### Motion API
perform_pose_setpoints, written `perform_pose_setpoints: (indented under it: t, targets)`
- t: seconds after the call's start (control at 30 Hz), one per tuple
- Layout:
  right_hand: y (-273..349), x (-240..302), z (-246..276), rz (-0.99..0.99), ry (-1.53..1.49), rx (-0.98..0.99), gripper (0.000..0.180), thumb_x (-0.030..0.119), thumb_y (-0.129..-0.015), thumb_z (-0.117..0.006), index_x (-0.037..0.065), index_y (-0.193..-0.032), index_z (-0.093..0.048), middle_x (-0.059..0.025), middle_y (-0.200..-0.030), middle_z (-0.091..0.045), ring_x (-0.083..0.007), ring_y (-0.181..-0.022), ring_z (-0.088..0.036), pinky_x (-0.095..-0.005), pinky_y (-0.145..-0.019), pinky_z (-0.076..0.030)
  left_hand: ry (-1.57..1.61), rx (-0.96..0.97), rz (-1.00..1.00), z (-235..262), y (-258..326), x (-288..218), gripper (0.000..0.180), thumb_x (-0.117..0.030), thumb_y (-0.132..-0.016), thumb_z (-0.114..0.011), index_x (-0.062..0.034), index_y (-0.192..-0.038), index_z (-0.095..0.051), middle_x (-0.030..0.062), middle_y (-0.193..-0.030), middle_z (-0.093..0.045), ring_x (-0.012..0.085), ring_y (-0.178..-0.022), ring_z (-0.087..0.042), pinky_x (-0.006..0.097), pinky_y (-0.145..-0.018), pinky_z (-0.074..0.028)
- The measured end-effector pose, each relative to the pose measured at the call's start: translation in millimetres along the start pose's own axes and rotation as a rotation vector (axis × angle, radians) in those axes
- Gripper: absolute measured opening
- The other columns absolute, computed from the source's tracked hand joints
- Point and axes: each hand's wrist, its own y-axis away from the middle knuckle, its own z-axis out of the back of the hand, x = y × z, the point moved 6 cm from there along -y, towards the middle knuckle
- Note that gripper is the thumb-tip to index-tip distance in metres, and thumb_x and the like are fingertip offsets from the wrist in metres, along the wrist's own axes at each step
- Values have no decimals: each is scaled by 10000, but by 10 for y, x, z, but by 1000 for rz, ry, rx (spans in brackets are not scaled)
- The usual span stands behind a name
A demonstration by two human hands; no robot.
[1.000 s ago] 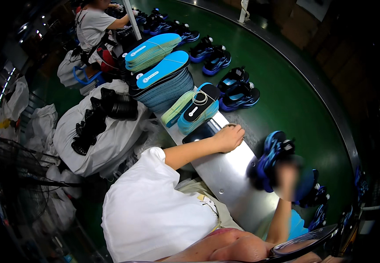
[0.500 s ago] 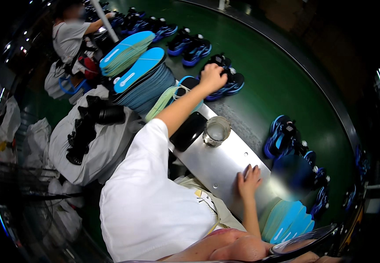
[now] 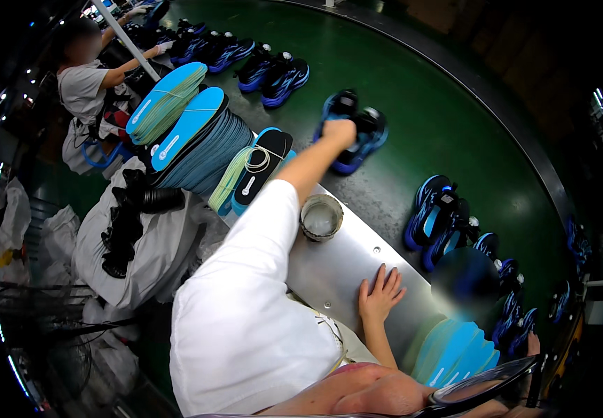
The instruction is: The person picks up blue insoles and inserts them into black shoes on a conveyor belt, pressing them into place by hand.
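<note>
My left hand [image 3: 340,132] reaches out over the green conveyor and is closed at a black-and-blue sneaker [image 3: 365,143], one of a pair; its fingertips are hidden behind the wrist and shoe. The mate [image 3: 340,104] sits just beyond. My right hand [image 3: 381,296] lies flat on the metal table [image 3: 347,268], fingers spread, with nothing in it. Between the two hands stands a round jar [image 3: 321,217] with whitish contents. By my left forearm is a tied bundle of black and blue insoles [image 3: 263,167]. Blue insoles [image 3: 455,352] lie fanned out near my right forearm.
Tall insole stacks [image 3: 197,139] stand at the far left end of the table. More sneakers [image 3: 284,80] line the conveyor [image 3: 441,132], others [image 3: 441,223] sit to the right. A co-worker [image 3: 82,87] reaches in at upper left. Another hand [image 3: 533,345] shows at lower right. A white sack [image 3: 106,272] lies left.
The view has shifted. My left hand and the sneaker pair have moved rightward relative to the neighbouring shoes. My sleeve now covers the black phone-like slab. My right hand stays on the table.
</note>
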Motion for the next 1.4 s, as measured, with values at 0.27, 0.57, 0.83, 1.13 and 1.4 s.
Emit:
perform_pose_setpoints:
  t: [0.27, 0.57, 0.83, 1.13, 1.4]
  targets:
    - [-59, -33, -5, -20, -45, 34, 549, 353, -743, -491, 93, -1213, -374, -139, -1289, -282, -274, -1216, -215, -485, -973, -92, 235, 77, -484, -482, 352, -1672, 229, -255, -701, -542, -43, -759, -611, 154, -776, -602, 308, -761, -580, 401, -676, -453]
    - [-75, -41, 24, -10, -44, 52, 567, 306, -722, -532, 57, -1204, -367, -156, -1285, -282, -301, -1210, -224, -492, -969, -90, 180, -1162, -123, 1277, -590, 279, 250, -224, -637, -553, -93, -848, -524, 81, -886, -514, 268, -863, -461, 419, -660, -375]
    - [-122, -11, 8, -9, 37, 157, 596, 308, -702, -510, 35, -1207, -347, -196, -1272, -270, -347, -1204, -205, -514, -961, -76, -76, -452, 737, 1009, -1141, 2552, 799, -323, -665, -514, -45, -1300, -117, 140, -1368, -63, 264, -1270, -19, 539, -959, -51]
    - [-108, -17, -3, 4, 75, 181, 578, 318, -720, -455, 23, -1204, -343, -212, -1266, -263, -371, -1200, -196, -530, -956, -70, -181, -55, 639, 868, -1347, 2564, 476, -230, -718, -431, -68, -1166, -411, 108, -1181, -446, 234, -1093, -428, 518, -942, -133]
    - [-90, 26, 71, -17, 79, 133, 589, 309, -715, -485, 32, -1214, -336, -194, -1271, -269, -357, -1201, -202, -530, -957, -83, -196, 93, 212, 414, -1404, 1263, 266, -172, -707, -479, -64, -907, -618, 142, -990, -571, 260, -956, -536, 354, -791, -403]
